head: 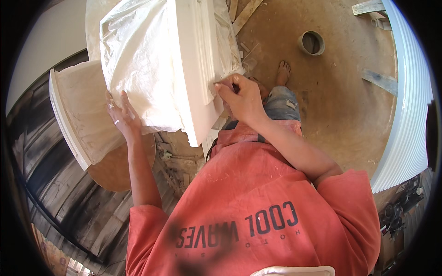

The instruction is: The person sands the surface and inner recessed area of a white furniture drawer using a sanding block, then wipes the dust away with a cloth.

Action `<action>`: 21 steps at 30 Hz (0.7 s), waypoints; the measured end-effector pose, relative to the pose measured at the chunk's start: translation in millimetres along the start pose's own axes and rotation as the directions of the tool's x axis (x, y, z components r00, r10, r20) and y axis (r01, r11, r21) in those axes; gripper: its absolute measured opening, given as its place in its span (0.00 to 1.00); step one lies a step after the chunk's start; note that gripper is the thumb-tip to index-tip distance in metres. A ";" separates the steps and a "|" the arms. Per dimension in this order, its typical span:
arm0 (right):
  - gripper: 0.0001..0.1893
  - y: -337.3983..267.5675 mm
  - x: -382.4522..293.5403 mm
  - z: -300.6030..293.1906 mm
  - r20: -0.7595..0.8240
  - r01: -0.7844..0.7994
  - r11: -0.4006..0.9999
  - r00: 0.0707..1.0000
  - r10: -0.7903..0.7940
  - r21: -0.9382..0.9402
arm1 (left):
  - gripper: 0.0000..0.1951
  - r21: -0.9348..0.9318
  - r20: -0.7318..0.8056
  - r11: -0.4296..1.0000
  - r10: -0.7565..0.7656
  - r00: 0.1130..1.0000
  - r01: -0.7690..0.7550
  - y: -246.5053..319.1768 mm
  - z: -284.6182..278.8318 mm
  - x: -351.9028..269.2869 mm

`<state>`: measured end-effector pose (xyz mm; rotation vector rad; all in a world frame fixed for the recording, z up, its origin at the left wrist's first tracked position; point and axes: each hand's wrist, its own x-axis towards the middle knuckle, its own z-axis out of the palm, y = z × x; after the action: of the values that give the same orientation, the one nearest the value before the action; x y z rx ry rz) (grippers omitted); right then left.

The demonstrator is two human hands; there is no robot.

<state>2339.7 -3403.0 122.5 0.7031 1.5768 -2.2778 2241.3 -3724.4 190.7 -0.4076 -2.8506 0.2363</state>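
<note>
A white moulded panel [202,69] stands before me, its back part wrapped in thin translucent plastic sheeting [145,69]. My left hand [124,114] lies with spread fingers against the lower left edge of the wrapped part; white smears mark its skin. At the panel's right side is my right hand [238,96], thumb and forefinger pinched together close to the moulding. A small dark thing seems to show at those fingertips, too little of it to name. Whether the fingers grip it cannot be told.
Another white-edged piece with a pale covering [89,107] stands at left, above a round brown board [114,172]. A round bucket [311,43] stands on the dusty floor. Wooden planks [247,15] lie near the top. White corrugated sheeting [407,103] curves along the right.
</note>
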 end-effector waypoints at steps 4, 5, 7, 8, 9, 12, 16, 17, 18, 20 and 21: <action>0.11 -5.2 9.7 4.4 0.031 -0.052 0.998 0.998 0.053 -0.027 | 0.17 -0.095 0.004 0.991 -0.097 0.995 0.097 -4.1 5.4 0.8; 0.11 -1.8 10.3 9.5 -0.024 -0.007 1.000 1.000 0.007 0.007 | 0.17 -0.150 0.009 0.977 -0.150 0.989 0.150 -3.6 6.6 0.9; 0.11 2.9 9.5 21.1 -0.139 0.081 0.995 0.988 -0.072 0.063 | 0.18 -0.260 0.032 0.931 -0.258 0.966 0.257 5.8 4.0 2.0; 0.11 4.0 12.9 22.9 -0.142 0.096 0.992 0.986 -0.083 0.084 | 0.18 -0.167 0.009 0.973 -0.159 0.987 0.159 3.6 2.7 2.6; 0.11 -2.7 17.0 23.9 -0.145 0.108 0.989 0.985 -0.093 0.102 | 0.18 -0.070 -0.002 0.996 -0.059 0.998 0.059 -1.3 1.6 1.8; 0.12 -5.0 4.1 18.4 -0.132 0.084 0.996 0.988 -0.085 -0.017 | 0.18 0.038 -0.028 0.994 0.102 0.994 -0.101 -6.8 2.5 -3.6; 0.13 -17.3 12.0 19.7 -0.146 0.115 0.993 0.982 -0.117 -0.023 | 0.19 -0.166 0.019 0.977 -0.131 0.991 0.133 -0.3 2.3 -0.3; 0.13 -20.9 13.1 18.1 -0.137 0.098 0.995 0.986 -0.099 -0.019 | 0.19 -0.100 0.016 0.992 -0.072 0.997 0.073 -0.3 2.2 -0.6; 0.13 -25.8 15.0 17.5 -0.125 0.085 0.996 0.988 -0.086 -0.013 | 0.19 -0.030 0.012 0.999 -0.011 1.000 0.012 -2.4 0.9 1.0; 0.13 -20.8 10.8 17.5 -0.116 0.050 0.998 0.992 -0.053 -0.023 | 0.19 0.038 0.000 0.997 0.070 0.998 -0.070 -3.8 -1.2 -0.3; 0.13 -13.9 1.7 17.6 -0.121 0.032 0.999 0.992 -0.037 -0.042 | 0.18 0.034 -0.016 0.995 0.091 0.996 -0.091 -2.4 -0.7 -3.2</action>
<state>2327.4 -3414.3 137.6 0.8248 1.6967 -2.2591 2243.8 -3727.5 191.2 -0.5309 -2.8106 0.2948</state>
